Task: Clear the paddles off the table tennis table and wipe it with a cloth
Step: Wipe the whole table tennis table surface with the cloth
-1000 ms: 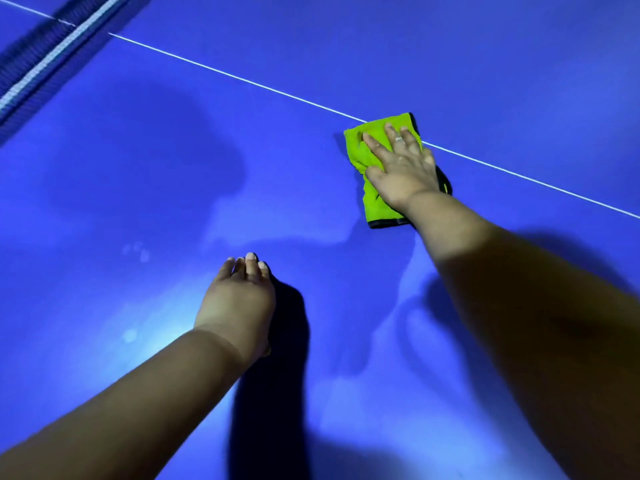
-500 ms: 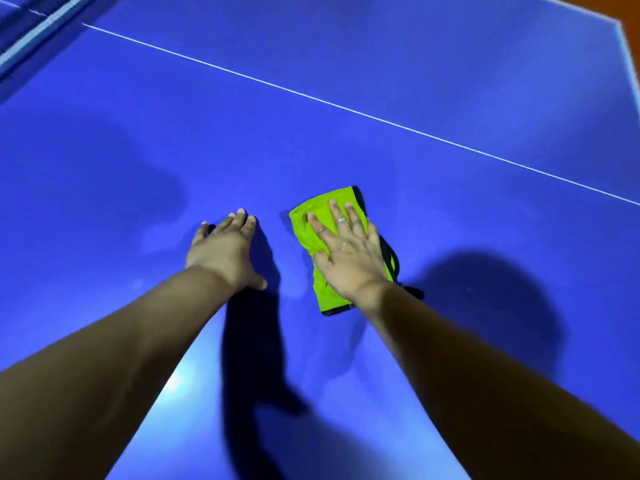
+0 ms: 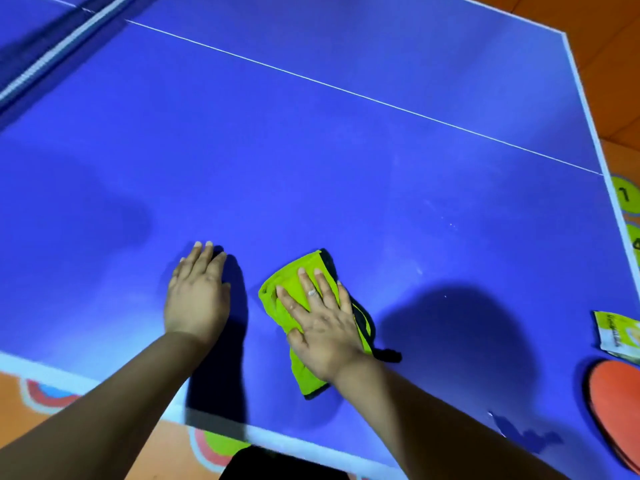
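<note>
A folded lime-green cloth (image 3: 289,289) with a dark edge lies on the blue table tennis table (image 3: 311,161), near its front edge. My right hand (image 3: 322,320) presses flat on the cloth with straight, spread fingers. My left hand (image 3: 197,292) rests flat on the bare table just left of the cloth, fingers straight. A red paddle (image 3: 616,400) lies on the table at the right edge of the view, partly cut off.
A small green-and-white packet (image 3: 616,334) lies on the table just beyond the red paddle. The net (image 3: 52,53) runs across the far left corner. A white centre line crosses the table. Orange floor with coloured markings (image 3: 623,195) shows beyond the table's edges.
My right hand has dragged the cloth back from the centre line toward the front edge. My left hand stayed flat on the table. The view pulled back, revealing the paddle and packet.
</note>
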Demonstrator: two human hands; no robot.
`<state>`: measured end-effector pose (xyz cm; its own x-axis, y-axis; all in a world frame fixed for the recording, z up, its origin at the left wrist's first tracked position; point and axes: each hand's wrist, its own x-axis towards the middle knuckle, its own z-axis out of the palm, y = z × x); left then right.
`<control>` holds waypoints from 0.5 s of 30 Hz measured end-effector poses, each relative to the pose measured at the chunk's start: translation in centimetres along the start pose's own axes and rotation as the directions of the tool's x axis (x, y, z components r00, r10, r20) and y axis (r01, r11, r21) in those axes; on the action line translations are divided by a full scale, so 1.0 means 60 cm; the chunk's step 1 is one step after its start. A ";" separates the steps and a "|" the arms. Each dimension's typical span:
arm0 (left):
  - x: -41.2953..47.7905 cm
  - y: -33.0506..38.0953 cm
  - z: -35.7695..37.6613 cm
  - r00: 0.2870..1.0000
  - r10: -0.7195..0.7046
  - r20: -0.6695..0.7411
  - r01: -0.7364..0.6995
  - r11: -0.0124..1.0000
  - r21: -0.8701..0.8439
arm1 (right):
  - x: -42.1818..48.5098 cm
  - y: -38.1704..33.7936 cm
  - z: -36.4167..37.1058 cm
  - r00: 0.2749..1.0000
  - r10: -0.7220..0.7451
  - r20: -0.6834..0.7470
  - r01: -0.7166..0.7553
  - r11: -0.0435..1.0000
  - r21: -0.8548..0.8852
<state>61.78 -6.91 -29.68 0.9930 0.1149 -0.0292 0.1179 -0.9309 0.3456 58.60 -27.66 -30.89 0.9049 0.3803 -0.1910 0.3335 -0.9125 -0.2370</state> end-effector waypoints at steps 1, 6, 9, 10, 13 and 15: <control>-0.018 -0.011 -0.002 1.000 -0.020 0.004 0.020 1.000 -0.003 | -0.020 -0.018 0.009 1.000 -0.015 0.002 0.015 1.000 -0.017; -0.089 -0.028 -0.014 0.996 -0.090 0.018 0.090 0.995 -0.040 | -0.103 -0.076 0.035 0.996 -0.090 0.020 0.091 0.993 -0.081; -0.124 -0.022 -0.019 0.997 -0.073 0.023 0.074 0.995 -0.065 | -0.152 -0.088 0.033 0.988 -0.137 0.075 0.144 0.984 -0.104; -0.133 -0.019 -0.020 0.998 -0.062 0.029 0.064 0.996 -0.063 | -0.168 -0.086 0.032 0.984 -0.155 0.092 0.165 0.979 -0.120; -0.150 -0.005 -0.026 0.997 -0.029 0.069 0.032 0.999 -0.040 | -0.210 -0.063 0.027 0.977 -0.174 0.126 0.191 0.972 -0.137; -0.153 0.009 -0.031 0.995 -0.008 0.104 0.012 0.999 -0.033 | -0.230 -0.040 0.021 0.978 -0.154 0.143 0.172 0.977 -0.126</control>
<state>52.68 -7.81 -27.46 0.9879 0.0857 -0.1295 0.1289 -0.9176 0.3759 44.99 -30.51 -28.91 0.7955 0.5339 -0.2865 0.5152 -0.8449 -0.1439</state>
